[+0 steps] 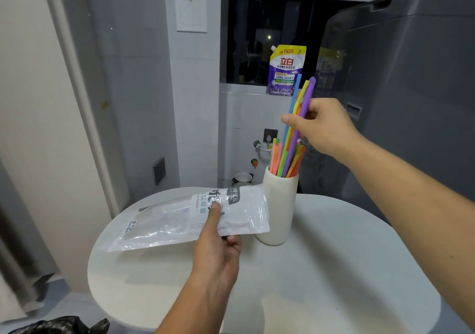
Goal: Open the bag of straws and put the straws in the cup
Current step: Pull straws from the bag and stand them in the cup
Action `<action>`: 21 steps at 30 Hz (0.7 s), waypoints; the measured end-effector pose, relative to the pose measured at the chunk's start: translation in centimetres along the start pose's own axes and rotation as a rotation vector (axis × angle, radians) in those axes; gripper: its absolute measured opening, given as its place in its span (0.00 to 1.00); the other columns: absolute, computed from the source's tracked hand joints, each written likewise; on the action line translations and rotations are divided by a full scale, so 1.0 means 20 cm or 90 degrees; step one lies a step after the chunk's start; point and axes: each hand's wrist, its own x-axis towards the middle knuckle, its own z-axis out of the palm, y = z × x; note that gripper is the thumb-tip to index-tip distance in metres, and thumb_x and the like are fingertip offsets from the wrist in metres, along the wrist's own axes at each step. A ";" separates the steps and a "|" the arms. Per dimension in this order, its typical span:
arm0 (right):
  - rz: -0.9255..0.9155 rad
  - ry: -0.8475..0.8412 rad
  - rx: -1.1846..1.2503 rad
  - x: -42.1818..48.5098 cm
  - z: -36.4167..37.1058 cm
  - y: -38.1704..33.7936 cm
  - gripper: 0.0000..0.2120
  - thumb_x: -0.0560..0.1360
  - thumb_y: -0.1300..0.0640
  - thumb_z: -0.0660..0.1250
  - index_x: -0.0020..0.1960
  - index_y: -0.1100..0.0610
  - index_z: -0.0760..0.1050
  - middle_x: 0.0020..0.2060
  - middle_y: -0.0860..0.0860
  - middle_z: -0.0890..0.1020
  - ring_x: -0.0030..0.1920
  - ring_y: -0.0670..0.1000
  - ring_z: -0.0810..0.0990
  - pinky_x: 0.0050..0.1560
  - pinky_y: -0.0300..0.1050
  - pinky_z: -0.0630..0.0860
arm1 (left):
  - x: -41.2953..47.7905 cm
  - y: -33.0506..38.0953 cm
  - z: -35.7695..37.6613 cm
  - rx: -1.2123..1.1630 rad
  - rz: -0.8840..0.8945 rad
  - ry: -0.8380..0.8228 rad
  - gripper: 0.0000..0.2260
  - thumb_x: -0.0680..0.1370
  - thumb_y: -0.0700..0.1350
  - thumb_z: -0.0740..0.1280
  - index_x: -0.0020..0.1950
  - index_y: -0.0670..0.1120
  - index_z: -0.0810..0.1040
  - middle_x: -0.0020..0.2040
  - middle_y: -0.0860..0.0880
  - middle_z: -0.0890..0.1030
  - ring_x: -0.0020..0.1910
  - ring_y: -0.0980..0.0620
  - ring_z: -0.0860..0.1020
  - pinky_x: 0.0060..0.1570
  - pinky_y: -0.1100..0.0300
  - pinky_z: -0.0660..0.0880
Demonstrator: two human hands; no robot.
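The right hand (322,125) pinches a few straws (299,107) above the cup (279,205) (already bristling with others), tips angled in to drop. The left hand (218,251) grips the bag (164,225), apparently emptied, over the table (334,269).

Straws going into the cup

Right hand (322,128) pinches a few long straws (295,117) standing in the white cup (279,205); left hand (218,251) holds the clear bag (180,220) above the round table (334,269); shorter straws fill the cup.
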 end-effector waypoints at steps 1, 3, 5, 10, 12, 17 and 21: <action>0.002 0.001 0.001 0.00 -0.01 0.00 0.15 0.76 0.47 0.71 0.56 0.56 0.79 0.48 0.49 0.81 0.46 0.50 0.82 0.39 0.39 0.78 | 0.00 0.00 0.00 -0.001 0.000 0.001 0.12 0.81 0.44 0.72 0.64 0.50 0.81 0.45 0.53 0.85 0.27 0.60 0.77 0.19 0.68 0.63; 0.004 -0.009 -0.001 0.00 -0.01 0.00 0.15 0.76 0.47 0.70 0.56 0.57 0.79 0.48 0.49 0.81 0.46 0.50 0.82 0.39 0.38 0.78 | 0.00 0.00 0.00 -0.002 0.002 0.001 0.12 0.81 0.44 0.72 0.64 0.50 0.81 0.46 0.53 0.86 0.27 0.60 0.77 0.20 0.68 0.64; 0.011 -0.036 -0.014 0.00 0.01 0.01 0.15 0.75 0.46 0.71 0.54 0.57 0.80 0.48 0.50 0.82 0.45 0.49 0.83 0.39 0.39 0.79 | 0.00 0.00 0.00 -0.001 0.002 0.001 0.11 0.81 0.44 0.72 0.63 0.50 0.81 0.46 0.52 0.86 0.28 0.60 0.78 0.20 0.68 0.64; 0.054 -0.083 -0.079 -0.03 0.06 0.08 0.16 0.74 0.44 0.71 0.50 0.57 0.80 0.45 0.52 0.84 0.42 0.49 0.84 0.39 0.41 0.80 | 0.00 0.00 0.00 -0.001 -0.003 0.002 0.09 0.81 0.44 0.71 0.61 0.50 0.81 0.46 0.53 0.86 0.31 0.59 0.77 0.20 0.69 0.63; 0.063 -0.086 -0.087 -0.04 0.07 0.10 0.15 0.73 0.43 0.71 0.50 0.55 0.79 0.44 0.51 0.83 0.42 0.49 0.84 0.41 0.42 0.81 | 0.00 0.00 -0.01 -0.002 -0.003 0.005 0.10 0.81 0.44 0.72 0.62 0.50 0.81 0.47 0.53 0.86 0.32 0.59 0.77 0.20 0.69 0.63; 0.026 -0.022 0.012 -0.02 0.06 0.08 0.38 0.73 0.44 0.73 0.77 0.48 0.59 0.69 0.50 0.73 0.65 0.52 0.77 0.57 0.55 0.81 | 0.01 0.00 -0.01 -0.005 -0.004 0.007 0.13 0.81 0.44 0.72 0.65 0.50 0.81 0.47 0.53 0.86 0.32 0.59 0.77 0.20 0.69 0.63; -0.115 0.037 -0.029 0.01 0.06 0.03 0.36 0.78 0.47 0.67 0.80 0.46 0.53 0.77 0.48 0.64 0.73 0.51 0.69 0.65 0.56 0.74 | 0.01 -0.01 -0.01 -0.007 0.001 0.011 0.16 0.80 0.44 0.73 0.69 0.48 0.80 0.47 0.53 0.86 0.28 0.60 0.78 0.20 0.68 0.64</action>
